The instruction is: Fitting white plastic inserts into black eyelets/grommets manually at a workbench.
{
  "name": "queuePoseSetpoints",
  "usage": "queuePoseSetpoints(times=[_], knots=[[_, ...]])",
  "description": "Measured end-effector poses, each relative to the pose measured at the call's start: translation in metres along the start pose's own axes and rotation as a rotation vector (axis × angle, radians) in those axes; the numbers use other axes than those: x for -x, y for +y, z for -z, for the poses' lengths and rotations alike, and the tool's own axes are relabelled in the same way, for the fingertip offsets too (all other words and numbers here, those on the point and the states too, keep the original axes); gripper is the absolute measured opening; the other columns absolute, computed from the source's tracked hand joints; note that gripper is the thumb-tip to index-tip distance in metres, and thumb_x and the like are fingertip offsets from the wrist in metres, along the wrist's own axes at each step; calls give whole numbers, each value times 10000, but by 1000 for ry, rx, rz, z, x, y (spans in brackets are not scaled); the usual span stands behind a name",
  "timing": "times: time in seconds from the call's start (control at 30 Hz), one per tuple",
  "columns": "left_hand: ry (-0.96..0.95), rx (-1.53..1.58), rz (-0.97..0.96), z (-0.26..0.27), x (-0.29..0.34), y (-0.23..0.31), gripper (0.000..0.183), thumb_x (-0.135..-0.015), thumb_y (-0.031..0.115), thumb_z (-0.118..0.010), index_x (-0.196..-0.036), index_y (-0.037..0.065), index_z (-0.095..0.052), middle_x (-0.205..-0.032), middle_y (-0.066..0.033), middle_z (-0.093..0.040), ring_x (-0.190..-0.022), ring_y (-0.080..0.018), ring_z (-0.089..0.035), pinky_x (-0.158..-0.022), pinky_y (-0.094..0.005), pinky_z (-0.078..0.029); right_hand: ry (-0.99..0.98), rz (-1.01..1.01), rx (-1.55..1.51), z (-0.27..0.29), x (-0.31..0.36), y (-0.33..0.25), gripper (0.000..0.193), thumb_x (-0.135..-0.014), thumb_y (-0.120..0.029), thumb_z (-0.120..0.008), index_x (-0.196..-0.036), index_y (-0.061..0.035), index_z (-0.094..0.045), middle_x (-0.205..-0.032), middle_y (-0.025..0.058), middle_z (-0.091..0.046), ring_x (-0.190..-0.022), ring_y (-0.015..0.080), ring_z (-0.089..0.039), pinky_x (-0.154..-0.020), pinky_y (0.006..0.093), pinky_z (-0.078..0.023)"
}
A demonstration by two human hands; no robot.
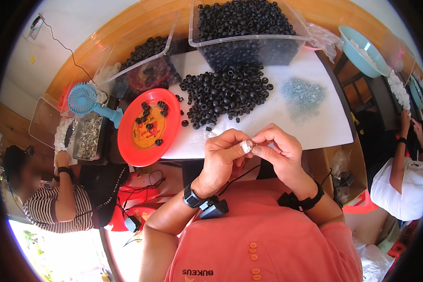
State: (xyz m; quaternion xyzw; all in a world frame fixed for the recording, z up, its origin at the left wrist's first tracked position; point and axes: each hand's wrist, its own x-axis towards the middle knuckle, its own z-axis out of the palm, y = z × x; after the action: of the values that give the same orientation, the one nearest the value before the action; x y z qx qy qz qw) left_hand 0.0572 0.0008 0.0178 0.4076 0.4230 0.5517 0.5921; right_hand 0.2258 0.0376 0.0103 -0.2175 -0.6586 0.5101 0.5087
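My left hand (222,156) and my right hand (281,149) meet in front of my chest, just off the table's near edge. A white wrap or band (245,146) shows at the left thumb's tip. Both hands are closed, thumbs and forefingers pressed together tip to tip. What they pinch between them is too small and covered to make out. Beyond them, a heap of black round beads or caps (228,94) lies on the white board (192,146). To its right is a spread of tiny clear bluish pieces (304,94).
A red plate (174,136) with a few black pieces sits left of the heap. Behind stands a clear bin (249,40) full of black pieces. A blue handheld fan (83,98) and metal tray (88,136) are at left. People work at both sides; a light-blue basin (362,51) stands at right.
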Motion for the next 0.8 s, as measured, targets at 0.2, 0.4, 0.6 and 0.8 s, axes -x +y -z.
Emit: queuePoseSetpoints(times=[0.2, 0.4, 0.6, 0.8], knots=[[46, -337, -49, 17, 7, 21, 68, -913, 75, -685, -913, 9, -667, -763, -47, -642, -591, -105, -531, -476, -258, -411, 31, 91, 133, -5, -7, 6, 87, -883, 22, -691, -954, 13, -641, -865, 64, -624, -724, 140, -635, -639, 266, -506], [284, -1383, -817, 53, -41, 33, 211, -716, 10, -718, -925, -5, -692, -904, -120, -591, -885, -296, -558, -708, -390, -493, 72, 149, 380, 9, -9, 17, 140, -838, 68, -683, -947, 6, -622, -830, 104, -606, -675, 209, -622, -601, 295, -502], [242, -1637, -797, 44, -57, 32, 200, -657, 4, -696, -853, 9, -658, -904, -123, -570, -891, -326, -533, -735, -443, -482, 84, 125, 411, 12, -6, 19, 147, -824, 70, -683, -928, -9, -617, -824, 88, -604, -668, 202, -616, -608, 299, -494], [203, -1503, -822, 42, -52, 34, 162, -652, -7, -679, -805, 8, -627, -840, -119, -565, -840, -322, -537, -709, -436, -469, 71, 112, 382, 17, -5, 22, 160, -803, 86, -671, -908, -17, -609, -794, 90, -576, -670, 222, -597, -600, 323, -463]])
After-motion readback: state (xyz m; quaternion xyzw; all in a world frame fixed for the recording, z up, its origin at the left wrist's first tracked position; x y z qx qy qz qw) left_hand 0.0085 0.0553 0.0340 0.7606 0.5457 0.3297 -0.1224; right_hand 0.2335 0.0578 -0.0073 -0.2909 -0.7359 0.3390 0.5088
